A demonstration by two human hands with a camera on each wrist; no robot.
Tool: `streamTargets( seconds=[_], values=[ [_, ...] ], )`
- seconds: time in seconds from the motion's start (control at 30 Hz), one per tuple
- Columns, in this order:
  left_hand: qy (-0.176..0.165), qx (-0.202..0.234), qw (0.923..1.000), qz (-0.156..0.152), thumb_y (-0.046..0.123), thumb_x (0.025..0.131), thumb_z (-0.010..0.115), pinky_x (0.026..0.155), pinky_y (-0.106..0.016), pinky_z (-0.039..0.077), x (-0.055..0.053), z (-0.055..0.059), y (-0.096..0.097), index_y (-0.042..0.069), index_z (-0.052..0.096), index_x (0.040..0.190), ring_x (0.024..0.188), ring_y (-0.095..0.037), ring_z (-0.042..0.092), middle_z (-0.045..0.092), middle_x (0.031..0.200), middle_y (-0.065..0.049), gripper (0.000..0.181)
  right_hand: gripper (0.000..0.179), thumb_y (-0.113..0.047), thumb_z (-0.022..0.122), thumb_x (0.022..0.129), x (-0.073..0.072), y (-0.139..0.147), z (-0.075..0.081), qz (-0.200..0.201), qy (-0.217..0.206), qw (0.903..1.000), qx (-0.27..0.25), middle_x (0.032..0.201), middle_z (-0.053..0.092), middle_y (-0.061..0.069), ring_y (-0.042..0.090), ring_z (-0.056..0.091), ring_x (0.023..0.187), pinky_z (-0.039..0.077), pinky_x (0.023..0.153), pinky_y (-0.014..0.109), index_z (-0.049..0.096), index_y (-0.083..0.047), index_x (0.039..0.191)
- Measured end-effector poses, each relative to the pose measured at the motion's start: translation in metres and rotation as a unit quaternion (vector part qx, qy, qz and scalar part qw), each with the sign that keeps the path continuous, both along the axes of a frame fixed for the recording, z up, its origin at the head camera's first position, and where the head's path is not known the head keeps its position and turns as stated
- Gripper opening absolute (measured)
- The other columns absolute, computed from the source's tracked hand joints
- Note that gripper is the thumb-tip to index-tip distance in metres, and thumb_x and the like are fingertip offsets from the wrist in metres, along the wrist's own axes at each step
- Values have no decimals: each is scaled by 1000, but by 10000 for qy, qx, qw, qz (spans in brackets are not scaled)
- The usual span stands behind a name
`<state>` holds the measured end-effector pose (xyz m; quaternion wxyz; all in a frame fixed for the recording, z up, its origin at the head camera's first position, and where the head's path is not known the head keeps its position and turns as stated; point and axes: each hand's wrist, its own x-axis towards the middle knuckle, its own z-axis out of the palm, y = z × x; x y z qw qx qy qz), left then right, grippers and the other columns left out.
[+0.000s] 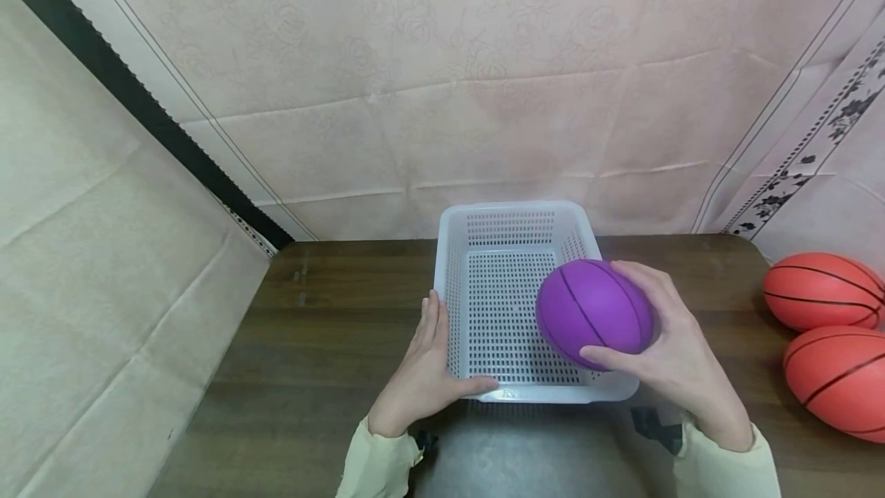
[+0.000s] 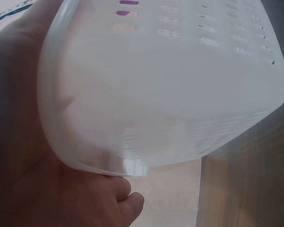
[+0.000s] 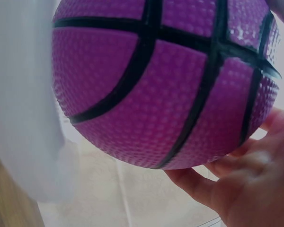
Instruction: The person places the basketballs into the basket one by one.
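A purple ball with dark basketball lines [image 1: 594,315] is held in my right hand [image 1: 667,344], thumb at its near side and fingers round its right and far side. From the head it overlaps the right part of a white plastic basket [image 1: 508,394]; in the right wrist view the ball [image 3: 175,90] appears close beside the basket's pale wall [image 3: 23,94]. My left hand [image 1: 432,371] rests at the basket's near left corner, fingers straight along the outside and thumb across the front rim. The left wrist view shows the perforated outer wall [image 2: 156,80] near that hand.
Two orange-red basketballs, one [image 1: 826,292] behind the other [image 1: 840,383], sit at the right of the brown wooden table [image 1: 297,375]. Pale patterned cloth [image 1: 484,98] hangs behind the table's far edge, with more cloth [image 1: 124,267] at the left.
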<state>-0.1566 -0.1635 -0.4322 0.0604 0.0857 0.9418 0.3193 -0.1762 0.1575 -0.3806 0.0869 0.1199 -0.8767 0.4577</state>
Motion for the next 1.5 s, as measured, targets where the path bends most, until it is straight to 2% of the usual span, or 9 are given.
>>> streamTargets(
  seconds=[0.17, 0.4, 0.67, 1.03, 1.5],
  values=[
    [-10, 43, 10000, 26, 75, 63, 73, 115, -50, 14, 0, 0, 0, 9, -6, 155, 146, -19, -14, -24, 158, 3, 138, 104, -33, 96, 57, 0, -4, -1, 68, -43, 9999, 72, 142, 38, -14, 12, 50, 113, 49, 82, 27, 40, -42, 144],
    [19, 35, 10000, 21, 79, 62, 70, 115, -50, 15, 0, 0, 0, 8, -5, 155, 146, -20, -14, -24, 158, 3, 139, 102, -35, 95, 57, 0, -7, -4, 247, -61, 9997, -44, 144, 36, -12, 20, 50, 114, 49, 81, 45, 41, -41, 144],
    [47, -6, 10000, 8, 82, 61, 67, 115, -50, 15, 0, -1, 0, 8, -5, 155, 146, -18, -15, -23, 158, 3, 140, 104, -35, 96, 56, -1, -9, -5, 304, -51, 9995, 13, 145, 36, -13, 17, 49, 116, 50, 81, 34, 41, -40, 144],
    [36, -35, 10000, 13, 81, 61, 68, 114, -50, 15, 0, 0, 0, 8, -5, 155, 146, -19, -15, -24, 158, 2, 139, 104, -37, 96, 55, -3, -13, -9, 413, 28, 9991, -85, 145, 36, -12, 24, 50, 117, 49, 82, 50, 42, -40, 143],
    [31, 9, 10000, 25, 83, 61, 66, 114, -51, 15, 0, -1, 0, 9, -5, 155, 146, -18, -15, -24, 158, 3, 139, 103, -39, 96, 54, -4, -18, -11, 543, 51, 9985, 45, 144, 37, -15, 17, 49, 117, 50, 83, 43, 43, -40, 143]
  ],
)
